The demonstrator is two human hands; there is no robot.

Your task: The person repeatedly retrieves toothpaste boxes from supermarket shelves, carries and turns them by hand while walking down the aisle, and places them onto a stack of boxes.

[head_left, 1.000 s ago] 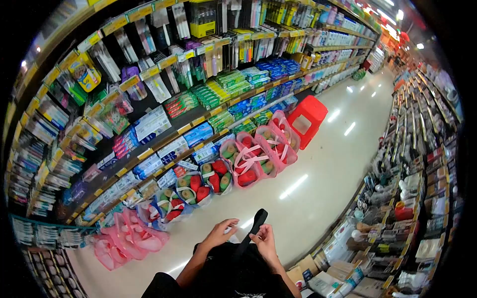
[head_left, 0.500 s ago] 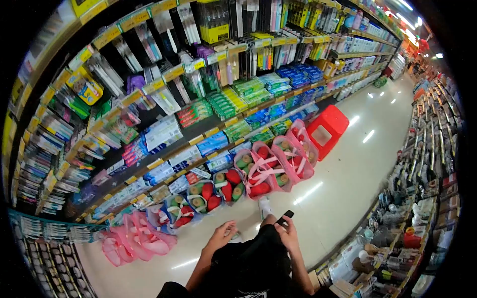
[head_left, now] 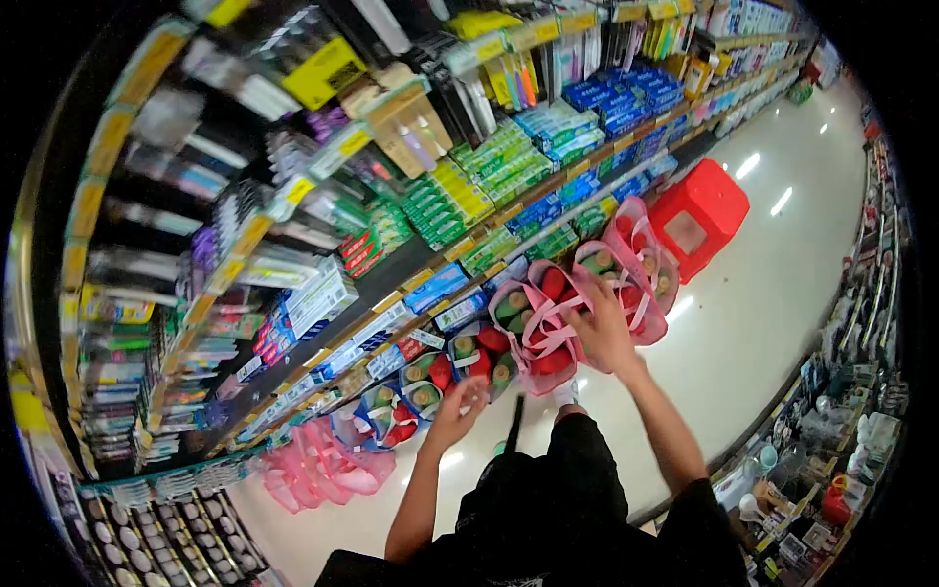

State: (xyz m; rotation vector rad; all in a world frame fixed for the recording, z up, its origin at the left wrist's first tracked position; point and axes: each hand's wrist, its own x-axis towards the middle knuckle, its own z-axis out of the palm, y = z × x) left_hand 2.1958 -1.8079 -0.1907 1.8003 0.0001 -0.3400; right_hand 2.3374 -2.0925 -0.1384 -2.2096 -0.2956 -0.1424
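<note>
The right hand [head_left: 602, 331] is over the pink bags [head_left: 550, 380], at twelve to one o'clock from the body, fingers spread; blur and overlap keep me from telling whether it grips a handle [head_left: 554, 340]. Several handles cross there, so a pull on one could drag or tip the neighbouring bag and spill its red and green contents. The left hand [head_left: 456, 419], loosely curled and seemingly holding nothing, is near the blue bags [head_left: 370, 404] at eleven o'clock; a careless sweep could knock them. The stool [head_left: 714, 201], just beside the pink bags at one o'clock, could snag a bag swung that way.
</note>
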